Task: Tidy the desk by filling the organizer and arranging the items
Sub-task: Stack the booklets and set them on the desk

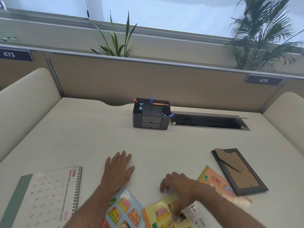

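A dark grey desk organizer (151,115) stands at the back middle of the desk, with pens and markers sticking out of its compartments and two small drawers shut. My left hand (119,170) lies flat and open on the bare desk. My right hand (179,186) hovers, fingers curled downward, over a yellow picture booklet (162,213). A blue picture booklet (125,209) lies under my left forearm. An orange-and-green booklet (215,180) lies to the right. A spiral desk calendar (49,195) lies flat at the near left.
A black photo frame (240,171) lies face down at the right, back stand up. An open cable tray slot (209,120) sits right of the organizer. A beige partition wall (148,79) closes the back; cream side panels flank the desk.
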{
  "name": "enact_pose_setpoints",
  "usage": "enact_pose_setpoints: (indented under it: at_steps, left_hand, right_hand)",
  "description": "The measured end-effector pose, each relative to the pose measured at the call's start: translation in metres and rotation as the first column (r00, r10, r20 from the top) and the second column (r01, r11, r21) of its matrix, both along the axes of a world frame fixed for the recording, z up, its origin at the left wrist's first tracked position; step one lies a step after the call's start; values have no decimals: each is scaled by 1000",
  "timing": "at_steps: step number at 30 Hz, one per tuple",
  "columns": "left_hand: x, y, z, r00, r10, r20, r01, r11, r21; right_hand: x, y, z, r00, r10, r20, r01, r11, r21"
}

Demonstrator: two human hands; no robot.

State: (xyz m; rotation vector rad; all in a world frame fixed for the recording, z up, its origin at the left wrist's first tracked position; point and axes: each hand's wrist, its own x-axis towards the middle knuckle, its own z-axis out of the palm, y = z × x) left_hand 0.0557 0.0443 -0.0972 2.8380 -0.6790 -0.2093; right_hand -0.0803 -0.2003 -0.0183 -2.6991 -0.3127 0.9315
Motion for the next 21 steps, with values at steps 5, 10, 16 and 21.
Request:
enact_pose_setpoints:
  at_steps: [5,10,16,21]
  left_hand:
    - [-11,2,11,993,9,-119,-8,1000,4]
    - [-20,5,18,984,28,-176,-43,995,-86]
    - [-43,6,28,980,170,-103,-198,855,-479]
    - [-56,2,44,934,304,-189,-342,606,-718]
  right_hand:
    - [-10,11,-6,995,87,47,-83,993,-78]
    - [-11,15,0,1000,-26,16,27,1000,-16]
    - [-13,6,8,964,-261,-50,266,940,214]
    - [-5,-13,25,905,-423,41,374,839,395]
